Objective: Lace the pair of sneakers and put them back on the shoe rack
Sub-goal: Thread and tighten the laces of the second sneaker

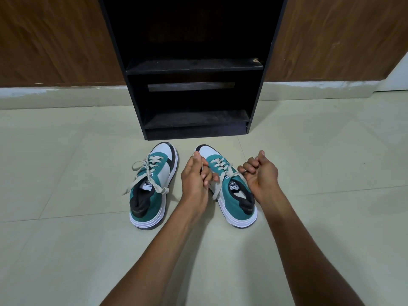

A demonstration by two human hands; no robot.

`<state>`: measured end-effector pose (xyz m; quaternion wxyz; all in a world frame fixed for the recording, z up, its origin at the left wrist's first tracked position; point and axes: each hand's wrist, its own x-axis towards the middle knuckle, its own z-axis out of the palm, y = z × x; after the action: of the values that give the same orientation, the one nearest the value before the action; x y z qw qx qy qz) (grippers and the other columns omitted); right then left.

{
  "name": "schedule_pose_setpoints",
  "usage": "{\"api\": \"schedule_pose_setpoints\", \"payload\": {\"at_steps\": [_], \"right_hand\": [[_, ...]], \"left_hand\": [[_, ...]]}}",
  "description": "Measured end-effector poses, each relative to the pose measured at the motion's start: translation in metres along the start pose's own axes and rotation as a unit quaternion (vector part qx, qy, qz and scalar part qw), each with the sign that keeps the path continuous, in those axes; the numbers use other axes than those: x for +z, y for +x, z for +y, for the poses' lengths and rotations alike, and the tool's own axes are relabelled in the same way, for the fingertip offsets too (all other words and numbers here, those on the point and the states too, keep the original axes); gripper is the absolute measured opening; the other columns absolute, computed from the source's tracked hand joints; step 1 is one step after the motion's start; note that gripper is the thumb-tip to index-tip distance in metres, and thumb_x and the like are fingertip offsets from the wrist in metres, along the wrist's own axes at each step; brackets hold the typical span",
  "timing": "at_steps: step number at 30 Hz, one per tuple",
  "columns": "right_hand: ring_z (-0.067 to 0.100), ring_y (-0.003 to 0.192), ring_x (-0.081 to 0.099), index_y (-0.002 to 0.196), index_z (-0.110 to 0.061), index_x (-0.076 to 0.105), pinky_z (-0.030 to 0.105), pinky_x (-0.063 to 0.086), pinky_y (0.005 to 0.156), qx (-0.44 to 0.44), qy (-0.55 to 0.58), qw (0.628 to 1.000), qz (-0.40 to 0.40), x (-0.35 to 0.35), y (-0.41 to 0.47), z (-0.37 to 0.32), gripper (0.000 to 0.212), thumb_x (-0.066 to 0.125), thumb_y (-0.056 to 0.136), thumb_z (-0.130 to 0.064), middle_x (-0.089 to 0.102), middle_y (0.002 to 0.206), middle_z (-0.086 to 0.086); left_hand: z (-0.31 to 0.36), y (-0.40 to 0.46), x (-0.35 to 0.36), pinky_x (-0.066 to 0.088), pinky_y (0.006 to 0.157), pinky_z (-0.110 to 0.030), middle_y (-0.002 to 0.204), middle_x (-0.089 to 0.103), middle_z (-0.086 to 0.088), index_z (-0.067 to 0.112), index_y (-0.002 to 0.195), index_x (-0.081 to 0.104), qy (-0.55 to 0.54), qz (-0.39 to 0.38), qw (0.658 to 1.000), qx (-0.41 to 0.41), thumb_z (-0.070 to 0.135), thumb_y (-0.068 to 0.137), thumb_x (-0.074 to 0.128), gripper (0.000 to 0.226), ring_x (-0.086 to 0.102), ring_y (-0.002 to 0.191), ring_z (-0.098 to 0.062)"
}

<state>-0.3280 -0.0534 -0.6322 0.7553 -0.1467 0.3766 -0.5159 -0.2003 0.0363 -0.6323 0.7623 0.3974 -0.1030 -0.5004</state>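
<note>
The pale tiled floor (66, 250) is carrying everything here, its glossy squares running up to a wood-grain wall (44, 36) with a whitish skirting along its foot. Against that wall the shoe rack (194, 67) is standing, a narrow black cabinet of matte board with two open shelves, both bare and dusty-looking, and it is waiting just beyond the toes of the shoes, likely so that each one can be slid straight in once finished.

The pair is sitting side by side on the floor, toes pointing at the rack. The left sneaker (152, 186) is lying untouched, teal fabric with white panels, a dark collar and a thick ribbed white sole; its flat cream lace is threaded through the eyelets but trailing loose to both sides, not tied. The right sneaker (231, 191), of the same make, is being worked on.

The left hand (195, 177) is closing around one end of the right sneaker's lace (223, 173), fingers pinching it beside the shoe's inner edge. The right hand (260, 171) is curling into a loose fist on the other end at the outer edge. Both appear to be drawing the ends outward, probably to tighten the lacing before knotting.
</note>
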Motion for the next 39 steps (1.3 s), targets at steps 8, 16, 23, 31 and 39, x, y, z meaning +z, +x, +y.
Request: {"api": "schedule_pose_setpoints", "payload": {"at_steps": [8, 16, 23, 31, 39], "right_hand": [[0.007, 0.033, 0.019, 0.079, -0.017, 0.035, 0.02, 0.017, 0.034, 0.045, -0.072, 0.996, 0.003, 0.016, 0.028, 0.0, 0.03, 0.036, 0.109, -0.018, 0.028, 0.047, -0.007], [0.008, 0.035, 0.024, 0.071, -0.016, 0.037, 0.021, 0.024, 0.034, 0.048, -0.109, 0.991, -0.057, 0.001, 0.033, 0.007, 0.04, 0.04, 0.109, -0.028, 0.032, 0.045, -0.005], [0.007, 0.032, 0.024, 0.084, -0.014, 0.043, 0.018, 0.023, 0.033, -0.027, -0.146, 0.988, 0.036, 0.005, 0.027, 0.007, 0.027, 0.037, 0.11, -0.021, 0.033, 0.042, -0.007], [0.008, 0.033, 0.025, 0.075, -0.015, 0.042, 0.021, 0.024, 0.036, -0.048, -0.18, 0.98, 0.072, 0.006, 0.026, 0.011, 0.035, 0.041, 0.108, -0.024, 0.034, 0.045, -0.006], [0.008, 0.035, 0.026, 0.072, -0.016, 0.041, 0.022, 0.024, 0.038, -0.065, -0.201, 0.975, 0.071, 0.006, 0.026, 0.012, 0.037, 0.041, 0.109, -0.024, 0.035, 0.048, -0.005]], "left_hand": [[-0.006, -0.012, 0.011, 0.044, 0.045, -0.023, 0.045, 0.029, 0.003, 0.012, 0.079, 0.052, -0.055, 0.068, 0.996, -0.015, 0.03, 0.106, 0.048, 0.033, 0.027, 0.035, -0.009], [-0.01, -0.006, -0.005, 0.046, 0.046, -0.025, 0.047, 0.03, 0.002, 0.012, 0.078, 0.05, -0.066, 0.078, 0.994, -0.034, 0.031, 0.106, 0.049, 0.034, 0.026, 0.036, -0.01], [-0.014, -0.017, 0.002, 0.044, 0.048, -0.025, 0.045, 0.03, 0.001, 0.01, 0.074, 0.051, -0.079, 0.084, 0.992, -0.043, 0.032, 0.106, 0.049, 0.039, 0.024, 0.035, -0.011], [-0.01, -0.023, 0.002, 0.042, 0.047, -0.024, 0.046, 0.032, 0.0, 0.01, 0.073, 0.051, -0.076, 0.102, 0.991, -0.045, 0.03, 0.105, 0.051, 0.038, 0.025, 0.036, -0.01], [-0.008, -0.023, 0.001, 0.043, 0.044, -0.022, 0.043, 0.031, 0.0, 0.009, 0.073, 0.049, -0.071, 0.108, 0.99, -0.05, 0.029, 0.105, 0.05, 0.038, 0.026, 0.034, -0.01]]}}
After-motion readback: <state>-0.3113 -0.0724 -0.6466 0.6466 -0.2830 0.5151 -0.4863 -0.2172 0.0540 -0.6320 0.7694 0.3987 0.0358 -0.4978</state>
